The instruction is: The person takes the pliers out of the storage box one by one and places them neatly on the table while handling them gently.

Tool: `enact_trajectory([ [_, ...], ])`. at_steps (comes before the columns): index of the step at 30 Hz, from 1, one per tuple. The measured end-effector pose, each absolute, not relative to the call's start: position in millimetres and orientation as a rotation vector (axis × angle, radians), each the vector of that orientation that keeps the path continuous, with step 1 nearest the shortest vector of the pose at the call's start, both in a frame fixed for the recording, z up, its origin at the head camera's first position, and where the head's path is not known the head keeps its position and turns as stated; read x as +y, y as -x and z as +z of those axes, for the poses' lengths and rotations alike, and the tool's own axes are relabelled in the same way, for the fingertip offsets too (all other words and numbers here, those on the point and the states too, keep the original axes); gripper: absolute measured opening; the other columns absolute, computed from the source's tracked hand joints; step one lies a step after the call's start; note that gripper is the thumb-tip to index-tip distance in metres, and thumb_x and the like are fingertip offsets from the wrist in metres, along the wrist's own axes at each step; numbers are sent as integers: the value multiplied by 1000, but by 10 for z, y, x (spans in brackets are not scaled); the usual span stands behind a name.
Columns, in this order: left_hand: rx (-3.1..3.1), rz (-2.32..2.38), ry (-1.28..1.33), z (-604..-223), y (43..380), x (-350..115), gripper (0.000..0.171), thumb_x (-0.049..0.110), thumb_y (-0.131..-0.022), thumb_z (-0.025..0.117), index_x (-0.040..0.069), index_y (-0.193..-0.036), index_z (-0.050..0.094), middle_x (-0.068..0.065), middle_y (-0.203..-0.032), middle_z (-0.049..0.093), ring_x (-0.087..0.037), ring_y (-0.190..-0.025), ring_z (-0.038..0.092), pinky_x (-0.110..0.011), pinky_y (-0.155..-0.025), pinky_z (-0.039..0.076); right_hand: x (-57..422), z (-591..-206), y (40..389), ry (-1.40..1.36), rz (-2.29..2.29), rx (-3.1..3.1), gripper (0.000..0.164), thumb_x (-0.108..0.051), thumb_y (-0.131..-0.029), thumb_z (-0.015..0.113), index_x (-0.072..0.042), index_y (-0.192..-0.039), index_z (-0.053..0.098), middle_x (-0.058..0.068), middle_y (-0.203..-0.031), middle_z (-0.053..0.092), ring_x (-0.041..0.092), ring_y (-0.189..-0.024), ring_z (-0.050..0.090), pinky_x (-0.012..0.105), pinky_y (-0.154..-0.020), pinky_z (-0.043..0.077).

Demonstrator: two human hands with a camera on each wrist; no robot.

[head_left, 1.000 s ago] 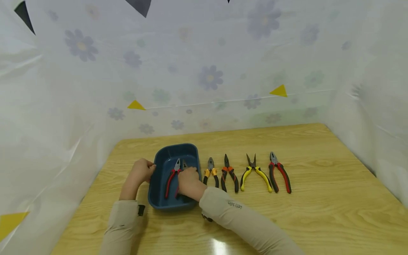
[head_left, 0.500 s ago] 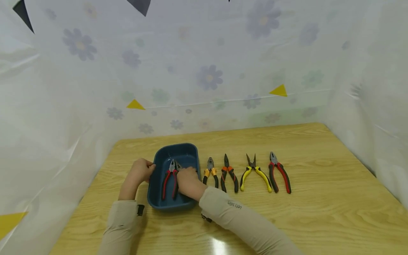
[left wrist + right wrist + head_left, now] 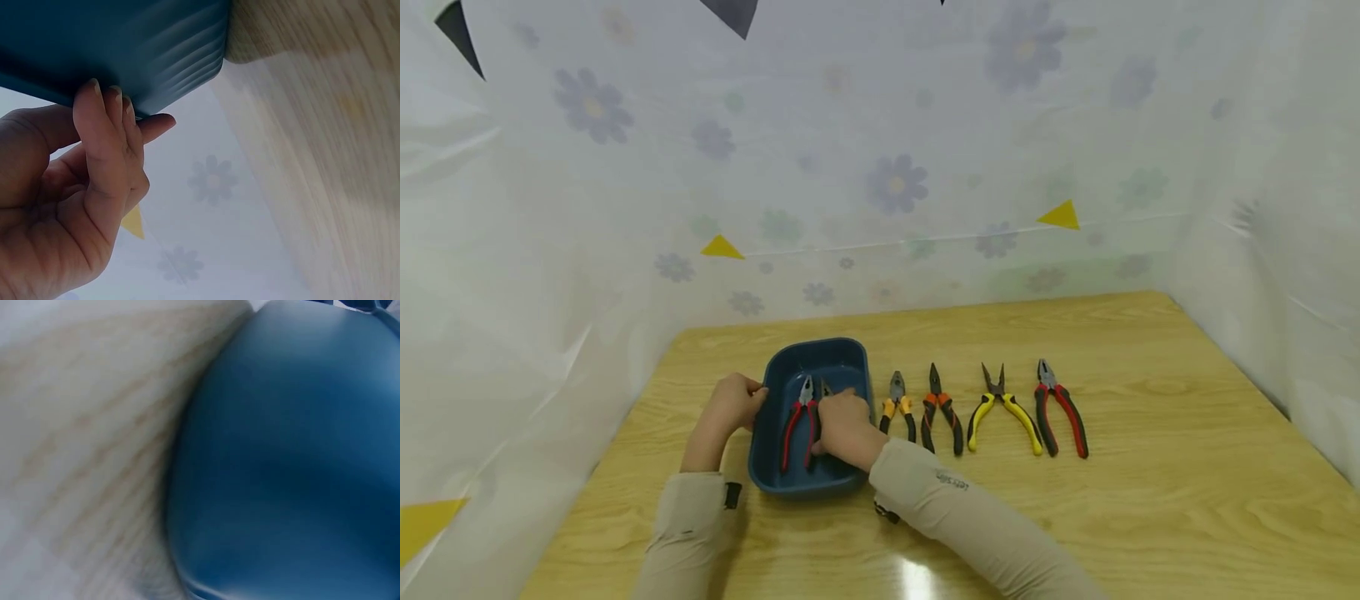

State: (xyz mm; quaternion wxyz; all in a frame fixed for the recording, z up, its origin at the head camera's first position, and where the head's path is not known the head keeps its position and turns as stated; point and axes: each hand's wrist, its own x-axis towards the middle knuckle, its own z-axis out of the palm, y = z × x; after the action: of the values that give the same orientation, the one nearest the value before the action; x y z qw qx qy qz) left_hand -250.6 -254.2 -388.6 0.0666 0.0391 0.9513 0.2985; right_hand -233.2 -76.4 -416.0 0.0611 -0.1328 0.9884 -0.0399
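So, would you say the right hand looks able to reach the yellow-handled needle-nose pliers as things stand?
Probably yes: the yellow-handled needle-nose pliers lie uncovered on the table, though the right hand is over another pair inside the blue tray and must lift out first.

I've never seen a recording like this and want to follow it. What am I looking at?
No machine shows, just a person's bare hands. The wide picture comes from a head camera, the two close ones from cameras on the wrists. On the wooden table sits a blue tray with red-handled pliers inside. To its right lie yellow-orange pliers, orange-and-black pliers, yellow pliers and red-and-black pliers. The left hand holds the tray's edge. The right hand covers most of another pair in the tray; its grip is hidden, so I can't tell whether it holds them.
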Motion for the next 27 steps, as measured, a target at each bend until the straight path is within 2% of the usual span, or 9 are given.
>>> enact_trajectory([
  [6,2866,900,-111,-3871,2512,-2550,30,7,-98,51,-16,-110,65,-21,-75,67,-24,-54,66,-36,-56,58,-746,-4161,2314,427,-153,3034,55,-63,-64,79,-11,-81,73,27,-123,60,23,-64,66,29,-45,52],
  [8,2867,903,-112,-3876,2510,-2552,30,7,-98,51,-17,-111,64,-22,-77,67,-24,-54,67,-36,-57,58,-738,-4157,2308,437,-191,3034,52,-63,-65,80,-12,-72,70,26,-122,61,22,-63,65,29,-43,51],
  [10,2869,912,-113,-3882,2508,-2552,30,7,-98,52,-17,-112,64,-24,-79,68,-24,-54,67,-37,-58,59,-727,-4146,2303,440,-233,3029,51,-61,-66,80,-12,-70,68,25,-121,61,24,-68,66,30,-45,52],
  [14,2880,910,-106,-3880,2498,-2545,29,7,-97,53,-16,-111,65,-23,-78,68,-23,-53,67,-37,-59,59,-702,-4114,2292,448,-301,3007,57,-60,-68,79,-11,-94,71,18,-120,64,27,-87,66,33,-56,57],
  [16,2886,897,-106,-3866,2493,-2538,29,8,-97,53,-15,-109,66,-21,-75,68,-22,-52,66,-37,-59,59,-689,-4096,2288,459,-331,2992,64,-60,-69,78,-11,-108,69,14,-116,65,25,-87,64,32,-59,57],
  [17,2887,891,-101,-3860,2493,-2533,28,8,-97,53,-15,-107,67,-20,-74,68,-22,-52,66,-37,-60,59,-681,-4084,2284,464,-349,2986,64,-60,-69,78,-12,-110,68,12,-112,66,23,-84,63,31,-58,56],
  [20,2888,880,-90,-3845,2495,-2518,28,8,-97,53,-13,-106,68,-19,-73,68,-22,-53,66,-38,-62,59,-651,-4042,2274,472,-437,2970,57,-60,-71,77,-8,-95,69,8,-92,63,19,-69,56,28,-50,49],
  [23,2884,882,-81,-3836,2495,-2505,28,9,-98,53,-13,-107,67,-20,-75,68,-22,-54,66,-39,-64,59,-609,-3999,2255,475,-556,2962,52,-58,-72,77,-9,-72,59,7,-78,53,17,-59,48,26,-44,41],
  [27,2874,895,-72,-3840,2487,-2511,29,8,-98,53,-14,-109,66,-21,-78,68,-22,-54,66,-39,-64,59,-553,-3950,2230,492,-658,2964,53,-56,-74,77,-10,-68,52,6,-77,48,17,-58,45,24,-43,37],
])
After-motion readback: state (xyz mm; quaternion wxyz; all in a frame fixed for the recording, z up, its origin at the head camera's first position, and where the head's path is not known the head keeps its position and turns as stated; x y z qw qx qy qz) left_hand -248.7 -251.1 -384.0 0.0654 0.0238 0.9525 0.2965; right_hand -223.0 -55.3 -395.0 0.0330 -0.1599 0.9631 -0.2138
